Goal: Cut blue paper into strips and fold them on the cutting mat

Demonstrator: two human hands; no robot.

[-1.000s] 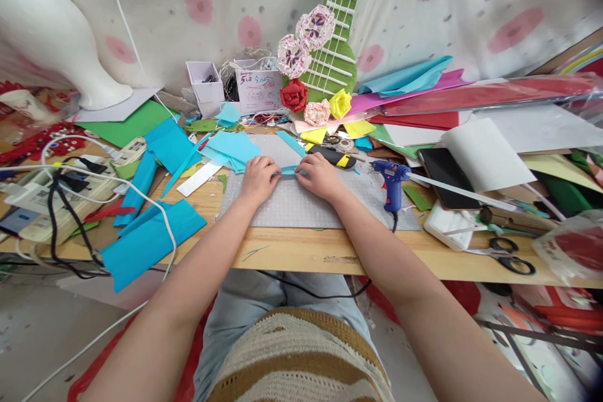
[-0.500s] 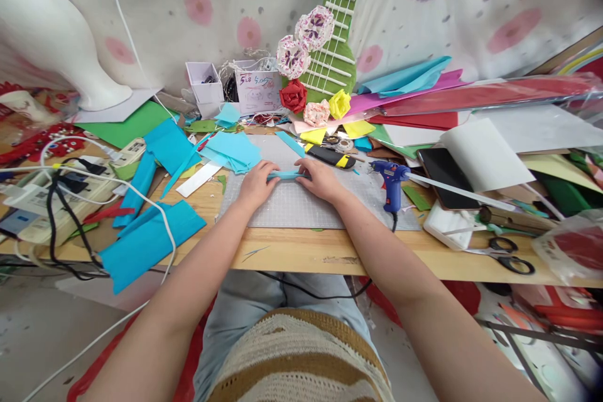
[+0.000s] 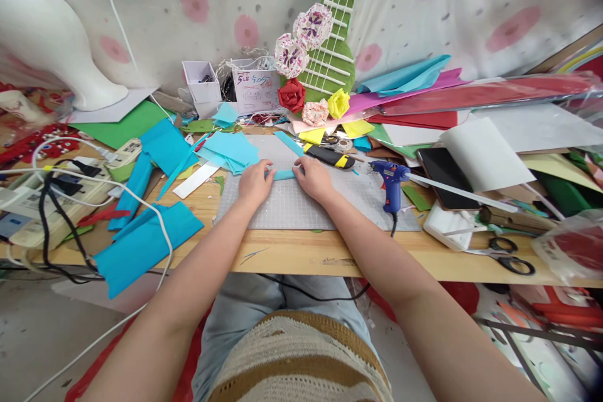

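Observation:
A narrow blue paper strip (image 3: 283, 174) stretches between my hands, just over the grey cutting mat (image 3: 301, 210). My left hand (image 3: 255, 183) pinches its left end, and my right hand (image 3: 313, 179) pinches the right end. The fingers of both hands cover the strip's ends. Right behind my left hand lies a stack of light blue paper pieces (image 3: 230, 151). Another blue strip (image 3: 289, 143) and a black and yellow utility knife (image 3: 328, 156) rest behind my right hand. A blue hot glue gun (image 3: 390, 185) lies on the mat to the right.
Scissors (image 3: 511, 255), a black phone (image 3: 447, 179) and a paper roll (image 3: 487, 154) crowd the right side. On the left are darker blue paper (image 3: 148, 242), a power strip (image 3: 61, 207) and cables. A green guitar-shaped craft (image 3: 330, 69) with paper flowers stands at the back.
The strip between my hands now shows a wider, flatter face. My fingers have shifted slightly, and the camera view has moved a little.

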